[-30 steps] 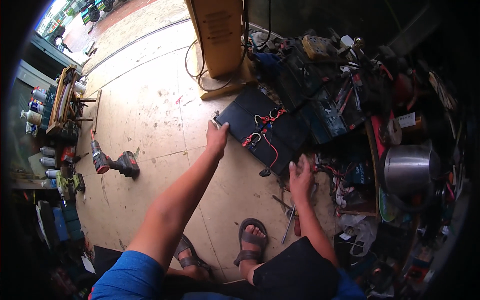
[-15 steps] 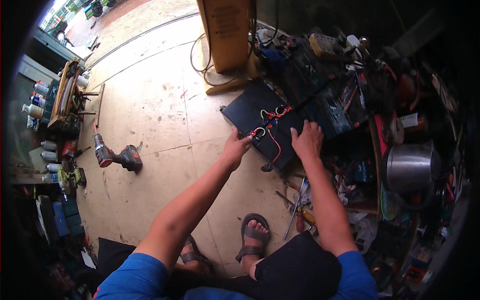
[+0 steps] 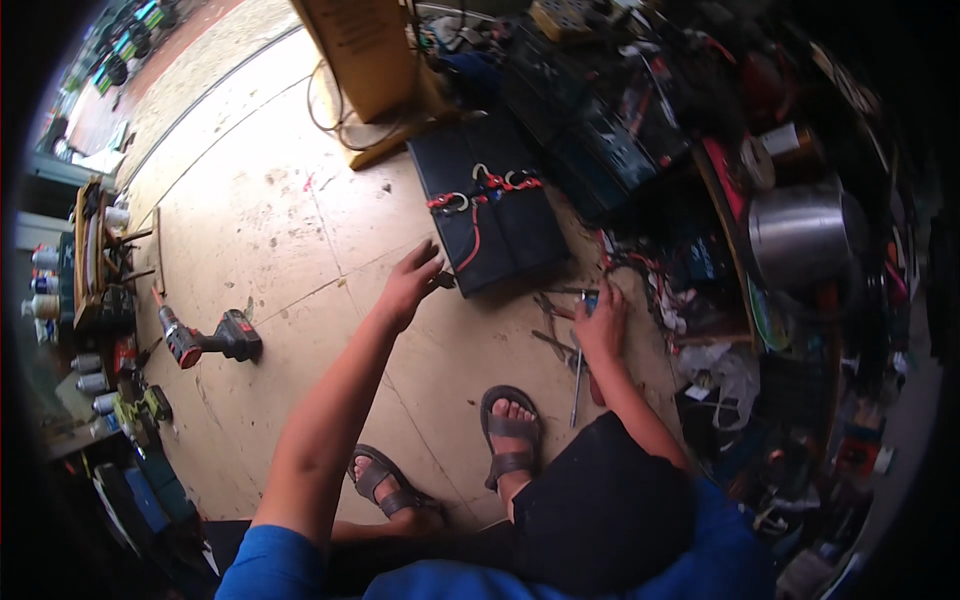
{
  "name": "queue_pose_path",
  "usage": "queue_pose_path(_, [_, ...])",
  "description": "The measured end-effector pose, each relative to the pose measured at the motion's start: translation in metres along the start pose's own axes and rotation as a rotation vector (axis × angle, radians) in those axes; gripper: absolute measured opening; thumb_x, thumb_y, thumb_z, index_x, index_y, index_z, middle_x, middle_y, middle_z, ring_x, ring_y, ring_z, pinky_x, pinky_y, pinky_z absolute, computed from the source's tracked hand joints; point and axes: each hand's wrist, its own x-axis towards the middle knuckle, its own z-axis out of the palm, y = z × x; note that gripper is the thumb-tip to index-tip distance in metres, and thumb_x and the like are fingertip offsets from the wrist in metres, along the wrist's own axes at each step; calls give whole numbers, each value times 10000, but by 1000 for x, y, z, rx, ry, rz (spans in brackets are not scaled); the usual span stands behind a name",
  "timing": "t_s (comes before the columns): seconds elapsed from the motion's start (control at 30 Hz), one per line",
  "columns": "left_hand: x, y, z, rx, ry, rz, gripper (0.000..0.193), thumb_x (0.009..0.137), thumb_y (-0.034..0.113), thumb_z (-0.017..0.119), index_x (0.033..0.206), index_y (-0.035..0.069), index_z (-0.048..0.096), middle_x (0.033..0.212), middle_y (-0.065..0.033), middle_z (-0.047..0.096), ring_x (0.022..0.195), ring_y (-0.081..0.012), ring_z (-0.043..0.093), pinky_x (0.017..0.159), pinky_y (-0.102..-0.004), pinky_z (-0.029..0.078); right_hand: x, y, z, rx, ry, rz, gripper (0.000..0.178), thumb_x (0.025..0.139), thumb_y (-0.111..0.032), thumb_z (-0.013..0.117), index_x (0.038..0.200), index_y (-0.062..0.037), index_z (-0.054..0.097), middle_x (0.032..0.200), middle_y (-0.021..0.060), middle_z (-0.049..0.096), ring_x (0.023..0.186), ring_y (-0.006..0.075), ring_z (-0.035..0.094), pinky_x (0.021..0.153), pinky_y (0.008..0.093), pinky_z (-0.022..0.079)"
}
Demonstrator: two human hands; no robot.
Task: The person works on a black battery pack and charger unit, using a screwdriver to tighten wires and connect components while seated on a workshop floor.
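- Half a second earlier both hands had been on the black battery pack (image 3: 500,225); at this moment neither was gripping it, so, as I judged it, the handling of the pack had paused and it rested on its own.
- The pack lay on the floor (image 3: 250,420), toward the right edge, just beyond the person's feet and close to the foot of the yellow machine (image 3: 370,70). It had been turned as well: its left edge, slanted before, now ran more nearly toward the person.
- The left hand (image 3: 408,285) had come off that edge. Its fingers stood apart, loosely bent, just beside the pack's near left corner. A small black plug (image 3: 446,281) was close to the fingertips; I could not tell whether they touched it.
- The right hand (image 3: 603,325) had moved farthest, from the pack's right side down to the loose hand tools (image 3: 552,342) past its near edge. It covered a blue handle (image 3: 590,299) by a long steel shaft (image 3: 577,395); whether the fingers had closed there I could not tell.
- The red lead (image 3: 474,245) still lay across the pack's top, and the cordless drill (image 3: 205,340) sat untouched near the floor's left edge.
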Motion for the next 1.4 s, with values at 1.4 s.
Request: queue_pose_path(1.4, [-392,174,-79,1618,-208,178,541,917,326,715,1373,57,604,1095,-244,718,1021,-416,685,892,-458,549,-93,-19,-152,940,-431,164,454,911,-134,744,1326,-17,601,1156,115,668,1057,237,653,919,378,552])
